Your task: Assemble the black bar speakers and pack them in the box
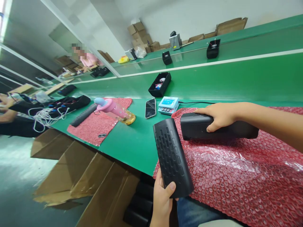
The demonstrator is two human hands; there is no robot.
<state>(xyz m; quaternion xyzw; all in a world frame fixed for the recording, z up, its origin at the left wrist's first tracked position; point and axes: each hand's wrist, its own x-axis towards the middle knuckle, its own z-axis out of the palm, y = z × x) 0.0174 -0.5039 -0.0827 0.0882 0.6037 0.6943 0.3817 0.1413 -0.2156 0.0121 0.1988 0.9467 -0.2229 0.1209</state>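
Note:
My left hand (163,196) is closed round the lower end of a black speaker shell (174,157) with rows of oblong cut-outs, thumb on its face. The shell is tilted at the table's front edge. A second black speaker housing (199,126) lies lengthwise on red bubble wrap (227,170). Over its top, my right hand (219,116) grips it, thumb on the near side and fingers over the far side. Just behind these sits a small light-blue device (168,104) with a screen and a cable, beside a phone (150,108).
A pink tumbler (113,108) and a black bar (84,115) stand left on more bubble wrap. An open black housing with wired parts (160,84) is behind. Cardboard boxes (63,164) are below the table edge. Co-workers (88,60) sit farther left, near bundled white cables (48,115).

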